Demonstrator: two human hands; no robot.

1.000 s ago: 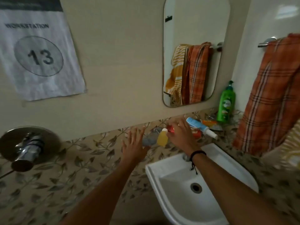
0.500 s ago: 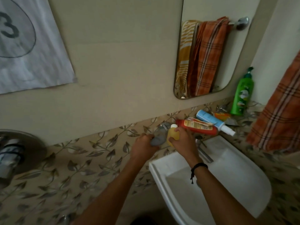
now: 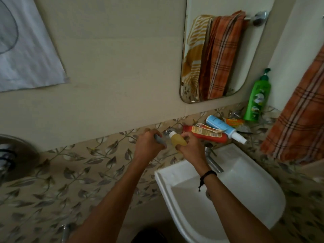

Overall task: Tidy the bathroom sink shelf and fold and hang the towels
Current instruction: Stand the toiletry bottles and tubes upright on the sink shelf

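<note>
My left hand is closed around a small grey tube at the left end of the sink shelf. My right hand grips a small yellow bottle with a white cap, beside the left hand. On the shelf behind lie a red tube, a blue and white tube and an orange packet. A green pump bottle stands upright at the shelf's right end. An orange checked towel hangs at the right.
The white sink sits below my right arm, with a chrome tap at its back. A mirror above the shelf reflects two hanging towels. A paper sign hangs at upper left. A round chrome wall fitting is at the left edge.
My left hand went from open to closed around the grey tube. My right hand closed on the yellow bottle. The view shifted closer and to the right.
</note>
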